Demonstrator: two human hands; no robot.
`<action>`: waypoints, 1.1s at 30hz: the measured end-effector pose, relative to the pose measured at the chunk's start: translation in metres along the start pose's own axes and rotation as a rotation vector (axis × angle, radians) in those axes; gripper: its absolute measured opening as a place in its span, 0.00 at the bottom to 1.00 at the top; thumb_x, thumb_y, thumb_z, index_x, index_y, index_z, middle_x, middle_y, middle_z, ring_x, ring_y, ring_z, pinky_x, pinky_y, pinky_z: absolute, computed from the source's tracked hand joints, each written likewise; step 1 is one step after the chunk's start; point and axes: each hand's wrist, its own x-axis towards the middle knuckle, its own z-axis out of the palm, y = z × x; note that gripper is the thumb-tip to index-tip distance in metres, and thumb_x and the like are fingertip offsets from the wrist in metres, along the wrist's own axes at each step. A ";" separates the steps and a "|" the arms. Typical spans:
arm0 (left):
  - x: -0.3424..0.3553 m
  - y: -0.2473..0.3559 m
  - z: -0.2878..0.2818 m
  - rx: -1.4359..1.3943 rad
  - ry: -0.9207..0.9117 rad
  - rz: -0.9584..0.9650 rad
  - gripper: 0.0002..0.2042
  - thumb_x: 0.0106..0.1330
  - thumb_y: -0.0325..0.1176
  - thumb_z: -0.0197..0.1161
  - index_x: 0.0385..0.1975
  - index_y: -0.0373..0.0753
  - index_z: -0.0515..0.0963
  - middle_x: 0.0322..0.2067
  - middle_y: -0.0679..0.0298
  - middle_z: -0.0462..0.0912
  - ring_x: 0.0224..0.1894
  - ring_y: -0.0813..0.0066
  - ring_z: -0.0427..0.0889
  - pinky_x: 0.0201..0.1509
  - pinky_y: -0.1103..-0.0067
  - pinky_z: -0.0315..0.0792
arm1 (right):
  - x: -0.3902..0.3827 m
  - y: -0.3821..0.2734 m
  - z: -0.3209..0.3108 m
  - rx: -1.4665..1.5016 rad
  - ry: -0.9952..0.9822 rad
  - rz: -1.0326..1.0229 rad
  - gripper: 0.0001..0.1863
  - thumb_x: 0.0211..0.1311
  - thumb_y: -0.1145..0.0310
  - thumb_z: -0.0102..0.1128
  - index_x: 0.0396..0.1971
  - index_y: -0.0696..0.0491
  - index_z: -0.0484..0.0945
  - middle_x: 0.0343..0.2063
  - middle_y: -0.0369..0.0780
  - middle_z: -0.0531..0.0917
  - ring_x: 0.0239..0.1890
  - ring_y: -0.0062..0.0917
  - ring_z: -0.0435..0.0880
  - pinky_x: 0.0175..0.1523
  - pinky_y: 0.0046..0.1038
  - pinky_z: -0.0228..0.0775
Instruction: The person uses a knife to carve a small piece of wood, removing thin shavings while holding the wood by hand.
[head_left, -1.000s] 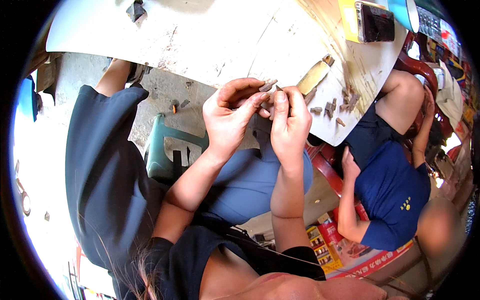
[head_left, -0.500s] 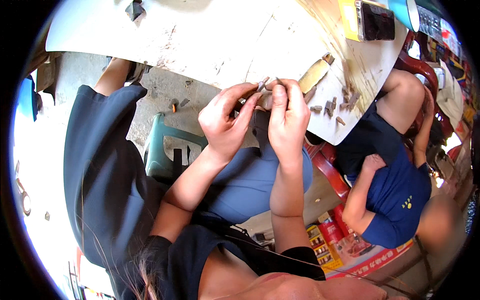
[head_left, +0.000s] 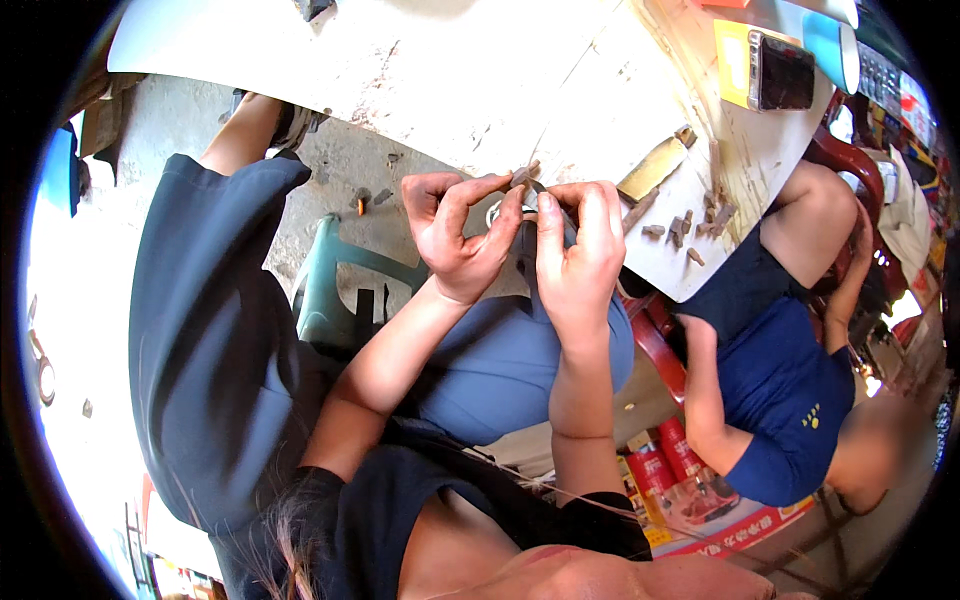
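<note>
My left hand point(head_left: 458, 232) pinches a small brown lump point(head_left: 524, 175) between thumb and fingertips, just over the near edge of the white table point(head_left: 440, 110). Close on its right, my right hand point(head_left: 580, 245) is closed in a pinch, thumb against forefinger. A thin dark bit shows at its fingertips, touching or very near the lump; I cannot tell what it is. Several small brown pieces point(head_left: 680, 230) lie on the table right of my hands. Beyond them rests a long yellowish block point(head_left: 655, 168) with a brown end.
A phone point(head_left: 785, 72) lies on a yellow packet by a blue cup point(head_left: 828, 45). At the right, another person in a navy shirt point(head_left: 790, 400) sits near a red wooden chair point(head_left: 655, 345). A green stool point(head_left: 335, 285) stands under the table's left side.
The view has shifted, so the table and its objects sit farther right and lower. My fingertips have changed their grip, and the brown lump now shows more plainly at my left fingertips.
</note>
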 end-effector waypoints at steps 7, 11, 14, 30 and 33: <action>0.001 -0.009 0.003 -0.089 -0.015 0.026 0.13 0.43 0.24 0.73 0.30 0.41 0.81 0.27 0.67 0.68 0.31 0.73 0.67 0.33 0.80 0.63 | 0.000 -0.004 0.006 -0.088 0.083 -0.004 0.06 0.56 0.76 0.60 0.30 0.57 0.71 0.31 0.44 0.74 0.29 0.41 0.79 0.31 0.37 0.71; -0.003 -0.011 0.002 -0.093 -0.012 0.020 0.13 0.44 0.23 0.74 0.30 0.41 0.81 0.28 0.67 0.68 0.31 0.73 0.67 0.33 0.80 0.63 | 0.000 -0.006 0.006 -0.138 0.030 -0.008 0.06 0.57 0.74 0.59 0.29 0.56 0.71 0.31 0.43 0.74 0.28 0.41 0.79 0.31 0.37 0.71; 0.000 -0.009 0.003 -0.102 -0.011 0.021 0.12 0.44 0.23 0.74 0.30 0.40 0.81 0.28 0.67 0.69 0.31 0.73 0.67 0.33 0.81 0.63 | 0.001 -0.005 0.004 -0.131 0.021 -0.011 0.05 0.57 0.74 0.59 0.30 0.55 0.71 0.31 0.43 0.74 0.27 0.42 0.78 0.31 0.37 0.71; -0.002 -0.010 0.005 -0.126 -0.003 -0.003 0.10 0.46 0.23 0.72 0.29 0.40 0.81 0.28 0.66 0.69 0.31 0.73 0.67 0.34 0.80 0.63 | 0.002 -0.001 0.007 -0.056 0.081 -0.010 0.05 0.56 0.76 0.58 0.29 0.58 0.70 0.30 0.45 0.74 0.29 0.42 0.77 0.31 0.38 0.70; 0.000 -0.008 0.005 -0.109 -0.009 0.006 0.10 0.46 0.23 0.72 0.29 0.40 0.81 0.28 0.66 0.70 0.31 0.73 0.67 0.34 0.80 0.63 | -0.001 0.003 0.009 -0.054 0.119 -0.030 0.05 0.56 0.76 0.58 0.29 0.57 0.70 0.30 0.45 0.74 0.29 0.42 0.78 0.31 0.38 0.70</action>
